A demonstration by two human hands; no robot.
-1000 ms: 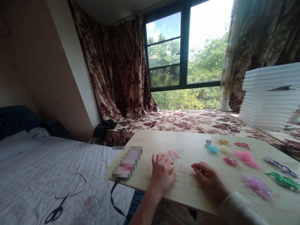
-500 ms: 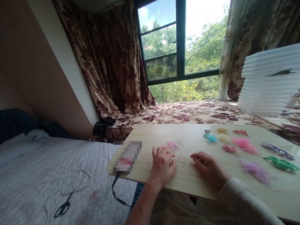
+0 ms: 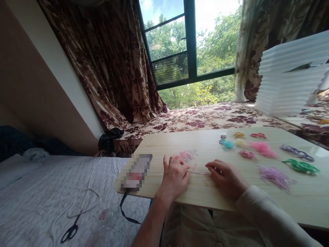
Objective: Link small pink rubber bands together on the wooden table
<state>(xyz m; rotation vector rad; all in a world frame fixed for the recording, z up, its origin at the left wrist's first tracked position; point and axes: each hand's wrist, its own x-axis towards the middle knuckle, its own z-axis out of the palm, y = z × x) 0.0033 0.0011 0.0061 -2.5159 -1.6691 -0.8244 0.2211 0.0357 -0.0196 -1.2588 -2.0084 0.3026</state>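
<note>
resting on the pale tabletop (image 3: 159,144), the left hand (image 3: 175,176) has its fingers bent and apart, touching the edge of the small pink pieces (image 3: 188,155); whether it grasps any is unclear. the right hand (image 3: 226,176) lies curled, thumb near forefinger, beside a thin pink strand (image 3: 200,173); its grip cannot be told. right of it sits the purple bundle (image 3: 274,176), with the green bundle (image 3: 301,166) beyond, then the bright pink bundle (image 3: 263,149). farther off stands the window (image 3: 190,44).
</note>
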